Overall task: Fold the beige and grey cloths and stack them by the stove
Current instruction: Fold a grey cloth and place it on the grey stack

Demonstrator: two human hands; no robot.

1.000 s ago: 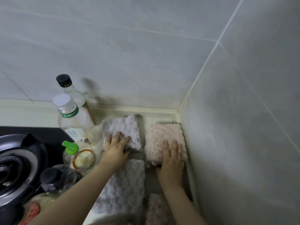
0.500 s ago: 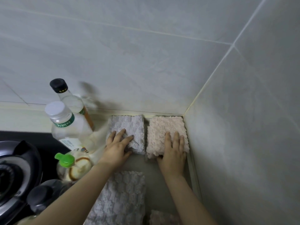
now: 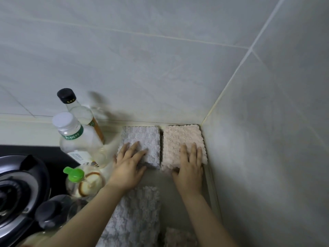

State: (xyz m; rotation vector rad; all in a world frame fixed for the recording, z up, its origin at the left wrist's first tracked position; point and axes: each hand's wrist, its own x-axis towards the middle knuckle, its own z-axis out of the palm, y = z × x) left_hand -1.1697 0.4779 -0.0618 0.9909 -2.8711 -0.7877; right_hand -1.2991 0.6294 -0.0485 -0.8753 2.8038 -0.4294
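**Two folded cloths pressed flat in the corner by the stove**

We see a pale tiled back wall meeting a side wall in a corner, with the bench running along their foot. At the left end of the bench sits the stove, black with a shiny metal ring. A second grey cloth lies spread lengthwise on the bench nearer to us, partly under the left forearm and apart from the folded ones.

Between the stove and the cloths we count four containers. A tall bottle with a black cap stands at the back, and a clear bottle with a white cap stands in front of it. Nearer to us are a smaller bottle with a green cap and, nearest of all, a jar with a dark lid.

The grey cloth is folded into a thick rectangle, its far edge against the back wall. Just beside it on the right, the beige cloth, folded to about the same size, fills the corner. The two lie side by side with a narrow gap, not stacked.

The left hand lies flat on the near half of the grey cloth, fingers straight and spread wide, gripping nothing. The right hand lies flat on the beige cloth, fingers straight and closer together. We cannot tell whether its thumb tucks under the near edge.

A bit of a second beige cloth shows at the bottom edge.
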